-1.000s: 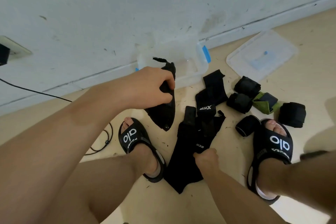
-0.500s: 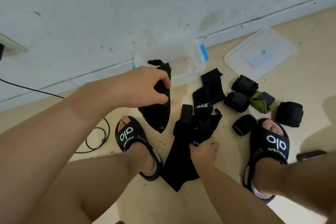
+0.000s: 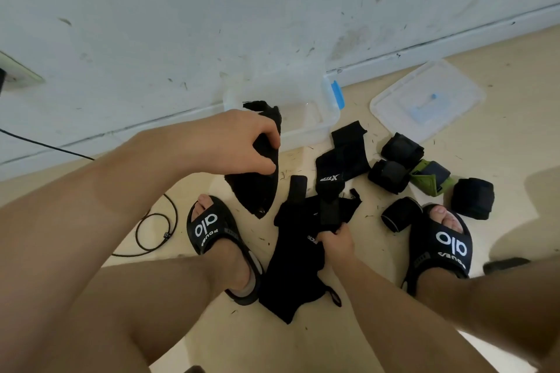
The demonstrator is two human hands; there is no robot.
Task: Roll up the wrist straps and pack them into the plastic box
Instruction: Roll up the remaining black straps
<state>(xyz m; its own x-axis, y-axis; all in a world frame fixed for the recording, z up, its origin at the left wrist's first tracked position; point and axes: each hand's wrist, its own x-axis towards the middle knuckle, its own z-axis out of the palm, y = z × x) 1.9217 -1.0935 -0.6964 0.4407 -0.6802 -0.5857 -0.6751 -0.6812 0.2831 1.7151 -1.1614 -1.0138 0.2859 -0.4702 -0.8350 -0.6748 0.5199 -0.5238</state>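
Two hands work among black fabric wrist straps on the floor. The left hand (image 3: 242, 142) is raised, fingers curled and pinching one limp strap (image 3: 257, 182) that hangs long axis vertical, its pointed end down, in front of the clear plastic box (image 3: 315, 118) by the wall. The right hand (image 3: 335, 241), reaching low, grips the loose strap pile (image 3: 298, 254). Several rolled straps (image 3: 391, 175) lie near the right sandal (image 3: 439, 245), beside the translucent lid (image 3: 424, 100).
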